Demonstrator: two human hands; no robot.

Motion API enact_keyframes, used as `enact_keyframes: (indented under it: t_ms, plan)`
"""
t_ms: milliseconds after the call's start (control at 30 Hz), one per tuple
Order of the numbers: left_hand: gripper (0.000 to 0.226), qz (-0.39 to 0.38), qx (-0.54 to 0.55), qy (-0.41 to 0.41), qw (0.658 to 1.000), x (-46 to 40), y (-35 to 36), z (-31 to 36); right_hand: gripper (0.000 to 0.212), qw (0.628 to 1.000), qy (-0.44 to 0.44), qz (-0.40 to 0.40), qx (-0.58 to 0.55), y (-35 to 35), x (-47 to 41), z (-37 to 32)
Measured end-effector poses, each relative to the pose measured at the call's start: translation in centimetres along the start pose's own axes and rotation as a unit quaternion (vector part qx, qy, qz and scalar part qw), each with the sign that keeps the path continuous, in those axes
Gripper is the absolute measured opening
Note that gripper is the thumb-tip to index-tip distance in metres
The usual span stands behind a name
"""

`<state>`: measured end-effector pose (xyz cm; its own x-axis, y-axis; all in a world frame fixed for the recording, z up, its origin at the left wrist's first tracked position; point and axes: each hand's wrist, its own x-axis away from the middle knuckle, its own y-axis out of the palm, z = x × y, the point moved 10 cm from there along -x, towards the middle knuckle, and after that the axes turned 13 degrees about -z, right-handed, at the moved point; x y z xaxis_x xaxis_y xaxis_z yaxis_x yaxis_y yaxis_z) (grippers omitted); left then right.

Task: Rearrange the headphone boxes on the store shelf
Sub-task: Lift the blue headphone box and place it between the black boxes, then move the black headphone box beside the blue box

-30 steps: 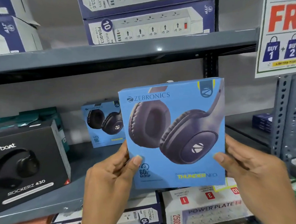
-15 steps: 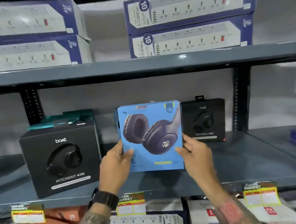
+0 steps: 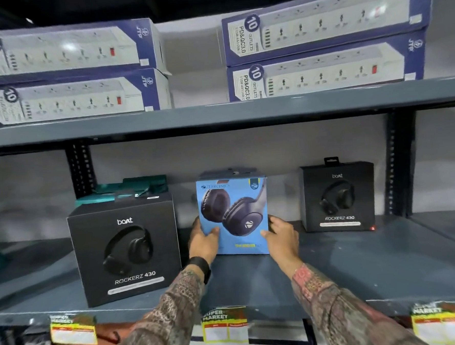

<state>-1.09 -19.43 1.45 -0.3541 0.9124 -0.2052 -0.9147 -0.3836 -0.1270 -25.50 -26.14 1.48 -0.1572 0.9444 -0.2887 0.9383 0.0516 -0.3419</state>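
A blue Zebronics headphone box stands upright on the grey middle shelf, its base on the shelf surface. My left hand grips its lower left edge and my right hand grips its lower right edge. A large black Boat Rockerz 430 box stands near the shelf front to the left. A smaller-looking black Boat box stands further back on the right. Whether another blue box stands behind the held one is hidden.
Teal boxes lie behind the left black box. Power strip boxes are stacked on the shelf above, left and right. Price tags hang on the shelf's front edge. Black uprights flank the bay. More boxes sit below.
The blue box has moved away from me and down onto the middle shelf, between the two black boxes. Both hands stayed on its sides. The view pulled back and shifted right.
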Motion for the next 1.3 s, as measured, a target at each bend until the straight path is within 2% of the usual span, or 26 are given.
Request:
enact_keyframes:
  t_ms: [100,200,267,367,467,600,700,800,900,967,1033,1133,1300]
  plan:
    - [0.054,-0.026,0.014,0.002,1.000,0.2,0.3,0.1,0.048,1.000,0.010,-0.016,-0.018,0.6,-0.5,0.7]
    - [0.054,-0.044,0.002,-0.012,0.999,0.8,0.5,-0.4,0.052,0.998,0.035,-0.021,-0.037,0.8,-0.6,1.7]
    - [0.045,-0.048,0.028,-0.033,0.998,1.8,0.6,-1.1,0.060,0.997,0.061,0.014,-0.048,0.0,0.1,2.0]
    - [0.041,-0.079,0.058,-0.026,0.995,5.8,0.8,-0.7,0.050,0.993,0.037,0.074,-0.082,-0.7,2.3,0.9]
    - [0.056,-0.075,0.076,0.011,0.994,10.1,-1.5,1.1,0.037,0.989,-0.038,0.060,-0.133,1.2,5.2,-2.0]
    - [0.041,-0.009,0.047,0.108,0.993,14.4,-7.1,3.6,0.027,0.974,-0.136,-0.033,-0.179,5.3,8.4,-7.1]
    - [0.029,0.119,0.008,0.179,0.977,17.0,-13.5,4.8,0.027,0.962,-0.183,-0.111,-0.169,9.9,9.5,-10.2]
    - [0.024,0.265,-0.028,0.210,0.941,18.7,-19.9,4.6,0.049,0.959,-0.180,-0.159,-0.153,14.3,9.5,-11.4]
    - [0.034,0.332,-0.096,0.195,0.918,18.9,-23.9,3.0,0.076,0.964,-0.130,-0.195,-0.122,17.5,8.5,-10.6]
    - [0.051,0.299,-0.103,0.155,0.936,17.7,-25.0,1.8,0.083,0.961,-0.122,-0.215,-0.126,19.1,8.4,-10.1]
    - [0.067,0.206,-0.045,0.103,0.972,16.1,-24.8,0.3,0.082,0.953,-0.119,-0.237,-0.143,20.6,8.4,-9.6]
    - [0.065,0.085,0.004,0.089,0.992,14.3,-22.9,-0.8,0.081,0.955,-0.126,-0.222,-0.154,21.0,8.3,-9.1]
    - [0.059,0.113,0.010,0.075,0.991,14.4,-22.2,-1.1,0.080,0.961,-0.130,-0.201,-0.141,19.6,8.8,-10.0]
